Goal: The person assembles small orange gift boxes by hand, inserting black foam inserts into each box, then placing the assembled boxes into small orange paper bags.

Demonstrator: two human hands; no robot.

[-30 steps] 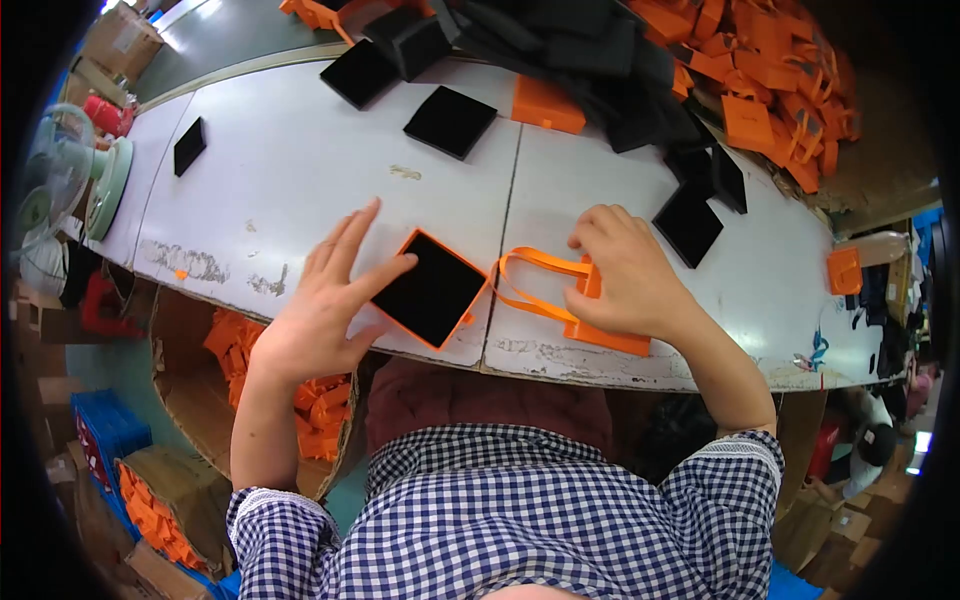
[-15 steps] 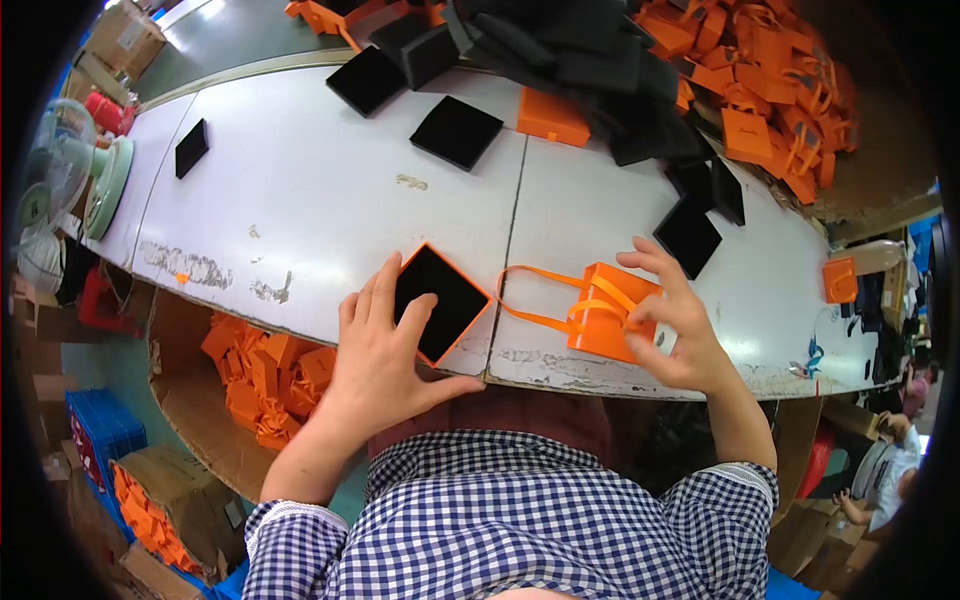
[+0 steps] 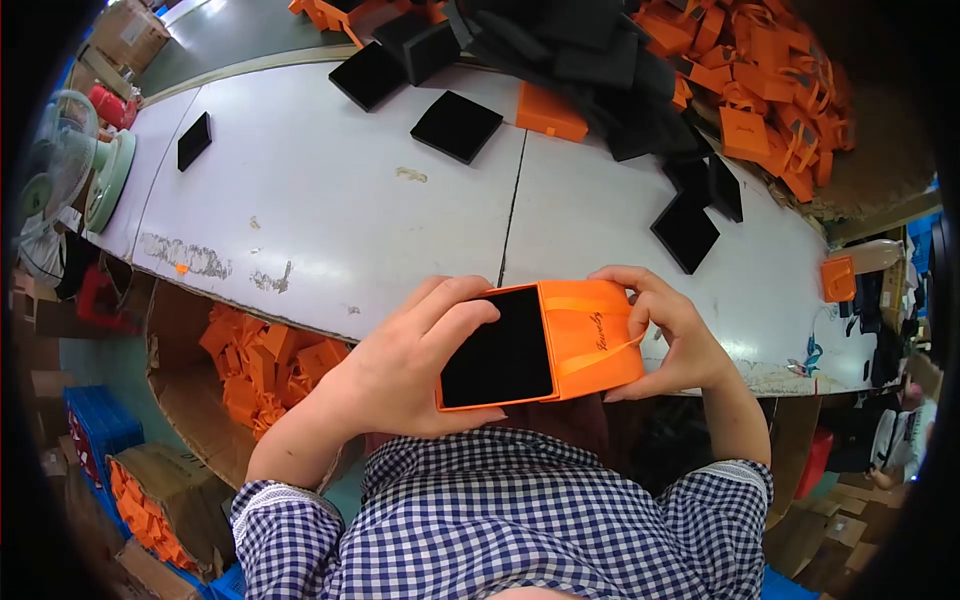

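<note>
My left hand grips an orange tray with a black foam insert, lifted off the table near my chest. My right hand holds an orange sleeve with ribbon handles around the tray's right end. The tray sits partly inside the sleeve, and about half of the black insert still shows. Both hands are above the near edge of the white table.
Loose black foam pads lie on the table, with a heap of black pads and orange boxes at the far side. A cardboard box of orange boxes stands below the table's left edge. A fan is at far left.
Both hands lifted the tray and the sleeve off the table and brought them together; the tray now sits partly inside the sleeve.
</note>
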